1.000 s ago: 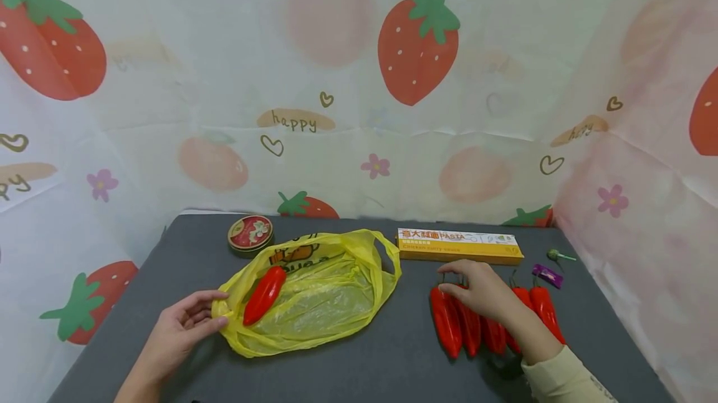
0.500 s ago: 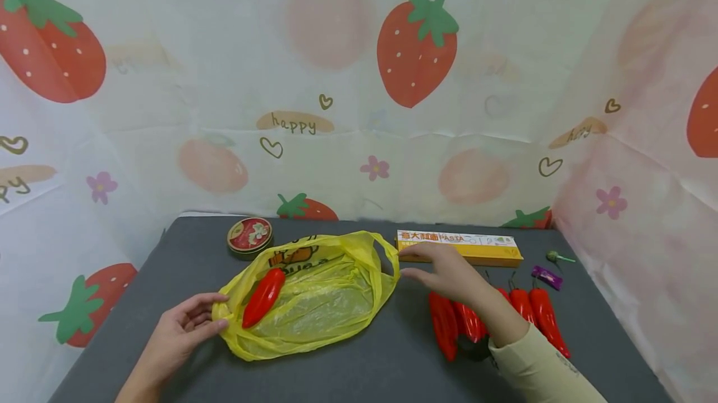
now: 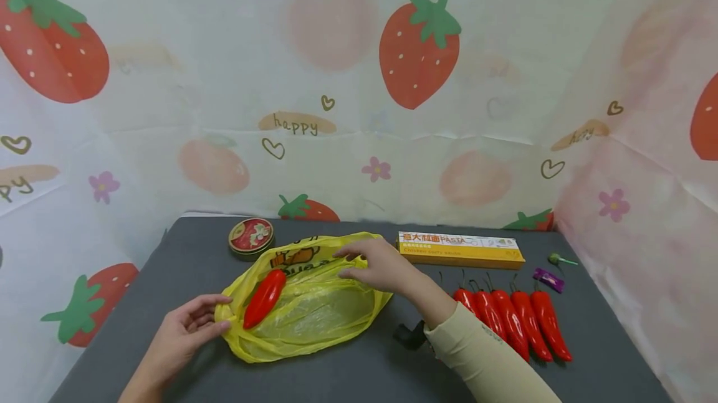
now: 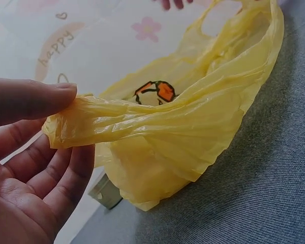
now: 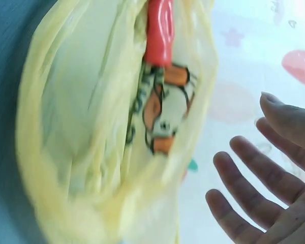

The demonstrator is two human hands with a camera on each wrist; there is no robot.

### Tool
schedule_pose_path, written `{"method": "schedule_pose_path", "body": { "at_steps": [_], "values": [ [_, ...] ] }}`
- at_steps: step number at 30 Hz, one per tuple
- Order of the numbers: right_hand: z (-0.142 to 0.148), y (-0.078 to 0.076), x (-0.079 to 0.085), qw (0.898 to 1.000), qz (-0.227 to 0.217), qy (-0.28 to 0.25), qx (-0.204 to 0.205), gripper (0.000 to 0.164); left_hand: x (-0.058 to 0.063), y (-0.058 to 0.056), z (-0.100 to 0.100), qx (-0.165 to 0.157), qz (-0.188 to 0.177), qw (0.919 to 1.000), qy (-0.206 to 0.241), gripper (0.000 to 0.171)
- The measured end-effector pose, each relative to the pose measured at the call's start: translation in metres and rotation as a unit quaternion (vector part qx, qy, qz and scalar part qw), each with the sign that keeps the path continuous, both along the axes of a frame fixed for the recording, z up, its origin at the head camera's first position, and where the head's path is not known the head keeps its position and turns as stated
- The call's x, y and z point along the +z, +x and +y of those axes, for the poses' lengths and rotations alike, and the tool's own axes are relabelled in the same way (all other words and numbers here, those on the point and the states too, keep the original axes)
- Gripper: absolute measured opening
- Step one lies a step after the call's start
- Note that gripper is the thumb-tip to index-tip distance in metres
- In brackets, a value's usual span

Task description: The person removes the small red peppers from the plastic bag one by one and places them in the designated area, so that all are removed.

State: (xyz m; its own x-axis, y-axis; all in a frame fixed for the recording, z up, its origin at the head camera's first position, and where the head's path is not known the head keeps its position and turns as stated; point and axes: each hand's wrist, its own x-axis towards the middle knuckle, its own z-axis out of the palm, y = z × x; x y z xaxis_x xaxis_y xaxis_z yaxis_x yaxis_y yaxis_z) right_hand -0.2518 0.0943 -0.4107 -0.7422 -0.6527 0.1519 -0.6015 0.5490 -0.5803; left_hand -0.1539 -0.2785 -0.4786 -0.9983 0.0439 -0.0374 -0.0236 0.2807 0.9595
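A yellow plastic bag point(image 3: 314, 322) lies spread on the dark table, its mouth facing the person. My left hand point(image 3: 182, 334) pinches the bag's left edge between thumb and fingers, as the left wrist view shows close up. Inside the bag's left part rests one red chili pepper point(image 3: 265, 299). Over the bag's right side hovers my right hand point(image 3: 381, 266), fingers spread and nothing between them, plain in the right wrist view. Several more red chili peppers point(image 3: 524, 322) lie in a row on the right; my right sleeve partly covers those at the left end.
At the back left stands a round red tin point(image 3: 250, 236). A yellow and white pasta box point(image 3: 460, 250) lies along the back right. Beyond the peppers are a small purple packet point(image 3: 548, 279) and a little green stemmed piece point(image 3: 555, 259). A patterned cloth point(image 3: 359, 160) hangs behind the table.
My right hand has moved left from above the row of peppers to over the bag, uncovering part of the row. My left hand keeps its pinch on the bag's edge.
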Motion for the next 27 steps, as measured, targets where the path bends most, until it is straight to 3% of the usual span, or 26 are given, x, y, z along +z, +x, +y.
{"method": "schedule_pose_path", "body": {
  "at_steps": [10,21,24,27],
  "values": [
    [-0.071,-0.018,-0.016,0.996,-0.062,-0.009,0.056,0.034,0.0,0.003,-0.002,-0.002,0.01,0.9999,0.004,0.046],
    [-0.12,-0.037,-0.055,0.991,-0.124,0.006,0.053,0.035,0.001,0.003,-0.001,0.002,0.01,0.9999,-0.006,0.045],
    [-0.128,-0.039,-0.058,0.991,-0.117,0.029,0.052,0.044,0.001,0.003,0.0,-0.002,0.005,1.0,-0.007,0.045],
    [-0.133,-0.039,-0.059,0.993,-0.078,0.082,0.042,0.053,0.0,0.002,0.001,-0.01,0.0,0.9999,-0.009,0.045]
  ]
}}
